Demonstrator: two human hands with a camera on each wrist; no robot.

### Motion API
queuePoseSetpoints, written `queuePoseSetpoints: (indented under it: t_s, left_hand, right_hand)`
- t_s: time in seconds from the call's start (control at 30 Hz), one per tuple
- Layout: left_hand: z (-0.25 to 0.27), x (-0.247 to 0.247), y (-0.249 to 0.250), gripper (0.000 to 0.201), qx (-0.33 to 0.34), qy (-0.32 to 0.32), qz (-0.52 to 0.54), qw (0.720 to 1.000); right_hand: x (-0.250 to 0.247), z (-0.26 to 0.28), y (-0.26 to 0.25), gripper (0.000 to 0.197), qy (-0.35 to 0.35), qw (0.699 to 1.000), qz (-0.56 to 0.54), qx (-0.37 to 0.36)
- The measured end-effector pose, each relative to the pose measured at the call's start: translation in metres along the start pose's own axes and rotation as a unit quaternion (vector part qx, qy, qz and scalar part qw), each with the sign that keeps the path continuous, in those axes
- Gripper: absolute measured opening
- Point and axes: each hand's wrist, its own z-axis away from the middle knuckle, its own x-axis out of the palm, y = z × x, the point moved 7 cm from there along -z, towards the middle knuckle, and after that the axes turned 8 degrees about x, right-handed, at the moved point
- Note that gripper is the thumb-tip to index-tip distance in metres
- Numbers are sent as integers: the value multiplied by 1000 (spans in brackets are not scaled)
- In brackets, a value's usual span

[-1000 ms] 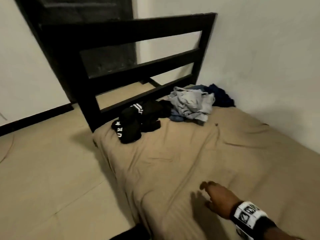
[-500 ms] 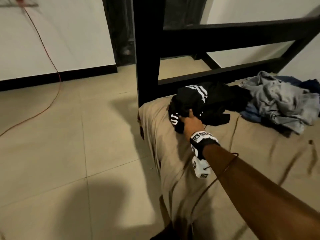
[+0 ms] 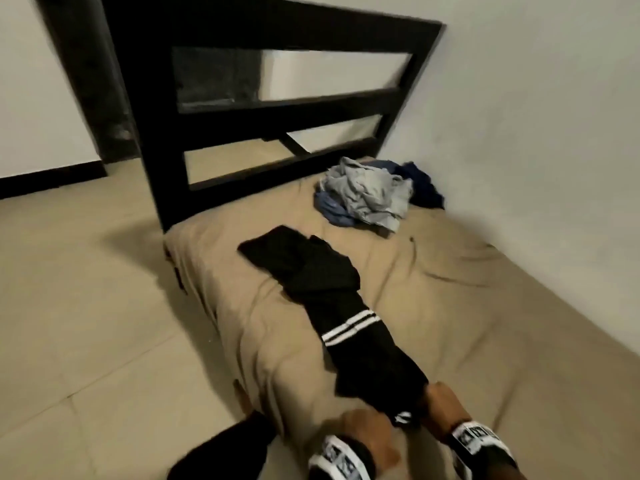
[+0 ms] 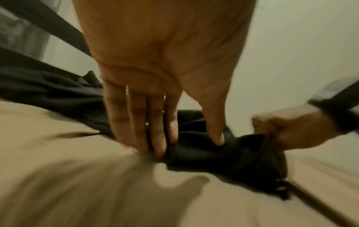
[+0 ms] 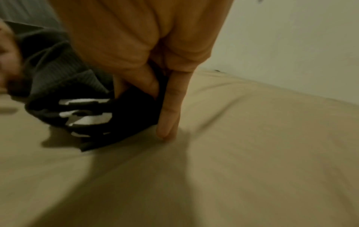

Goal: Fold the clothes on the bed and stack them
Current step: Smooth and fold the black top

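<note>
A black garment (image 3: 322, 282) with white stripes lies stretched lengthwise on the tan bed (image 3: 467, 323), apart from the pile. My right hand (image 3: 438, 400) grips its near end, fingers curled into the cloth (image 5: 136, 107) with one finger pointing down to the sheet. My left hand (image 3: 363, 427) sits just left of it; in the left wrist view its straight fingers (image 4: 143, 138) and thumb press on the black cloth (image 4: 204, 153) at its near edge. A crumpled pile of grey and blue clothes (image 3: 367, 195) lies at the far end by the headboard.
The black slatted headboard (image 3: 277, 109) stands at the bed's far end. A pale wall (image 3: 536, 133) runs along the bed's right side. Tiled floor (image 3: 86, 323) lies to the left. A dark trouser leg (image 3: 225, 448) shows by the bed's near corner.
My right hand, which gripped the bunched black garment by the headboard, has pulled it out long toward the near end. My left hand has come in and touches it.
</note>
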Motion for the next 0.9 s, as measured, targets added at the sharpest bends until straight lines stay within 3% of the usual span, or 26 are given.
queuePoseSetpoints:
  t_s: [0.07, 0.13, 0.2, 0.27, 0.33, 0.37, 0.4, 0.43, 0.47, 0.57, 0.63, 0.7, 0.77, 0.83, 0.9]
  left_hand:
    - [16, -28, 9, 72, 4, 84, 33, 996]
    - [21, -26, 14, 96, 6, 145, -19, 989]
    - [23, -3, 52, 104, 83, 137, -69, 985]
    - [27, 31, 95, 96, 191, 101, -118, 969]
    - [41, 73, 140, 78, 316, 49, -191, 928]
    - [46, 97, 161, 67, 350, 21, -229, 908]
    - [51, 114, 177, 53, 355, 9, -234, 905]
    - [53, 124, 192, 39, 364, 14, -221, 905]
    - [55, 126, 204, 39, 379, 49, -180, 906]
    - [63, 92, 227, 58, 311, 211, -13, 926]
    - [74, 60, 230, 59, 269, 261, 127, 919]
    - [85, 28, 239, 55, 277, 283, 222, 891]
    - [94, -17, 242, 39, 270, 327, 278, 862]
    - [97, -65, 241, 42, 250, 359, 301, 847]
    - [95, -107, 242, 49, 249, 378, 297, 841]
  right_hand:
    - [21, 54, 67, 27, -31, 999, 29, 8]
    - [60, 117, 136, 25, -60, 996, 31, 57]
    - [100, 180, 197, 27, -72, 992, -4, 105]
    - [138, 226, 241, 28, -86, 980, -94, 150]
    - [161, 268, 273, 26, -44, 964, -199, 172]
    - [163, 285, 283, 27, -9, 958, -239, 159]
    - [157, 304, 285, 32, 22, 947, -284, 149]
    - [165, 317, 300, 35, 53, 927, -337, 159]
    - [168, 329, 309, 35, 70, 908, -373, 176]
    - [173, 359, 350, 38, 115, 831, -490, 237]
    - [155, 379, 367, 35, 115, 802, -535, 239]
    - [118, 397, 379, 32, 131, 819, -523, 196]
    - [72, 402, 393, 37, 159, 843, -495, 136]
    - [26, 400, 413, 45, 205, 876, -424, 105]
    - [-10, 392, 442, 37, 255, 861, -422, 126]
